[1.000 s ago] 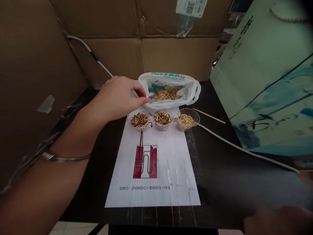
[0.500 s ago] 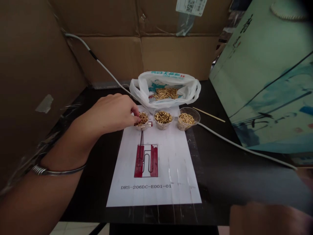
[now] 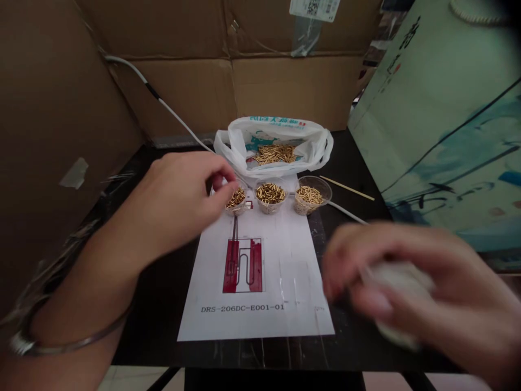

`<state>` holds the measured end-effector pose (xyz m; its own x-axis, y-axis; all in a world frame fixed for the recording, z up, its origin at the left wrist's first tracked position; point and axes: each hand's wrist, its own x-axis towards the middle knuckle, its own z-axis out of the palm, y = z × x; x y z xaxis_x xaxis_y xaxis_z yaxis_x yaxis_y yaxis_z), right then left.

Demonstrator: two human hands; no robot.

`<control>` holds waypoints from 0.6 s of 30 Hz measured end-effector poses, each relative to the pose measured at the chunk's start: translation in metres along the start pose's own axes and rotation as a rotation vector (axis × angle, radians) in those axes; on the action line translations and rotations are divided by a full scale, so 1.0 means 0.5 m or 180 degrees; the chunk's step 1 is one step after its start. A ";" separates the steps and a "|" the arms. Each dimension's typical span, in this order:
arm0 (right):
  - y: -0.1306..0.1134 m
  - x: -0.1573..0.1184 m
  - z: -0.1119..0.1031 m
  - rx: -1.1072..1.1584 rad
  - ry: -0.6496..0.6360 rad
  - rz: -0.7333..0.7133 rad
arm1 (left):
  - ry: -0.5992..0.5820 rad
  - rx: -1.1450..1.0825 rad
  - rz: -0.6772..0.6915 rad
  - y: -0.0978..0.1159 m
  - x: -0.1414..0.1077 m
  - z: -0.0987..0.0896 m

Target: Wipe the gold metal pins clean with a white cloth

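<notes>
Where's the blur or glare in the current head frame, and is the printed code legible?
Head view: right hand and the pale item it holds blurred, left hand crisper. Head view: faint glare streaks on clear tape over the paper. Head view: printed code legible, DRS-206DC-E001-01; light dim, top right corner dark.

Bench (image 3: 154, 326): dark top. Rear: brown cardboard wall (image 3: 293, 92), creased horizontally, white printed label (image 3: 314, 8) high up. Left: second cardboard panel (image 3: 40, 98), with torn tape patch (image 3: 74, 173). Pale floor (image 3: 124, 378) visible below bench's front edge. Lighting dim, uneven.
</notes>
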<state>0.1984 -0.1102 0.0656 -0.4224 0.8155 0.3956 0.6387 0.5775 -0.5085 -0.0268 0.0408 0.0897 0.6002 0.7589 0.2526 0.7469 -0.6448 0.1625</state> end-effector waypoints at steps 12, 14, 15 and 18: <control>0.148 0.224 0.032 -0.0970 -0.0625 0.0412 | -0.1302 -0.0931 0.1010 0.142 -0.063 0.155; 0.154 0.235 0.033 -0.0917 -0.0789 0.0415 | -0.1293 -0.0955 0.1087 0.135 -0.066 0.157; 0.157 0.239 0.033 -0.0884 -0.0837 0.0423 | -0.1290 -0.0968 0.1087 0.131 -0.067 0.157; 0.160 0.243 0.036 -0.0794 -0.0866 0.0429 | -0.1323 -0.1002 0.1080 0.123 -0.063 0.158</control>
<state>0.1866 0.0360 0.0591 -0.4577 0.8830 0.1038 0.8227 0.4648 -0.3273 0.0225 -0.0156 0.0162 0.8979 0.4382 -0.0426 0.4128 -0.8042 0.4276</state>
